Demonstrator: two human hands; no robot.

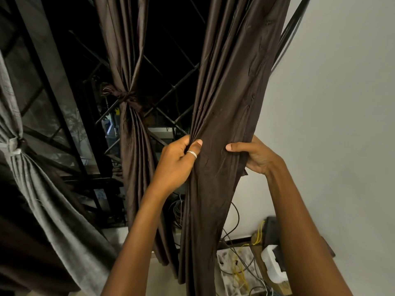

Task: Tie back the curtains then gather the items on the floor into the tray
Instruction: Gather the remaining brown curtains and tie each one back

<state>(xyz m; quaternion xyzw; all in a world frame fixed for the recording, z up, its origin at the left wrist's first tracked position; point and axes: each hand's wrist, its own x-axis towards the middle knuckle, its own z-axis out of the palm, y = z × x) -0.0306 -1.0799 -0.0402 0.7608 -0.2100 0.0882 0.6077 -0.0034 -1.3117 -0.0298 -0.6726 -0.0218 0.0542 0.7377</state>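
The big curtain [224, 129] in the middle is a dark chocolate brown, plain with no print, just a slight satin sheen along the pleats. Left of it is another curtain [132, 133] in the same brown, knotted with a matching brown tie [126, 97]. Further left again is a plain grey curtain [42, 199] with a pale grey tie [14, 147]. Behind the brown curtain there's a black window grille [175, 82] in a diamond criss-cross pattern. The wall [342, 103] to its right is plain white-ish. Below it there are thin yellow wires [240, 272] over something white, plus black and grey cables [178, 210]. There's a silver ring [192, 154] on the thumb touching it.
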